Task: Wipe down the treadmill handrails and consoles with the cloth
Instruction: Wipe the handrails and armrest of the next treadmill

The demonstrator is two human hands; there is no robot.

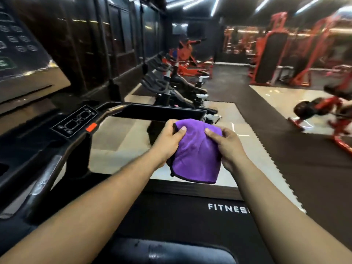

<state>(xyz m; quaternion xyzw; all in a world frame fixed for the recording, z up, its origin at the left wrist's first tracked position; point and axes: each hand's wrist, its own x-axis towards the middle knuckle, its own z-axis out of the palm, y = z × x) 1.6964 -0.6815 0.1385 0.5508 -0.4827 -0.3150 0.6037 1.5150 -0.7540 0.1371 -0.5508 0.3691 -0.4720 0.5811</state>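
Head cam, bottom centre: both my arms reach over the treadmill deck (190, 216). My left hand (167, 141) and right hand (226, 147) each pinch a side of the purple cloth (196, 159), held mid-frame in the air. Further left sit the handrail (162, 112) and console (24, 60); red machines (272, 60) are blurry at the back.

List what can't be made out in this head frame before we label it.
- Console, head view: cut off by the left edge, key labels blurred.
- Handrail panel: button icons too small and smeared.
- Belt lettering: right arm covers its end.
- Purple cloth: far edges hidden by left hand and right hand; the grip underneath is unseen.
- Red machines: motion-blurred.
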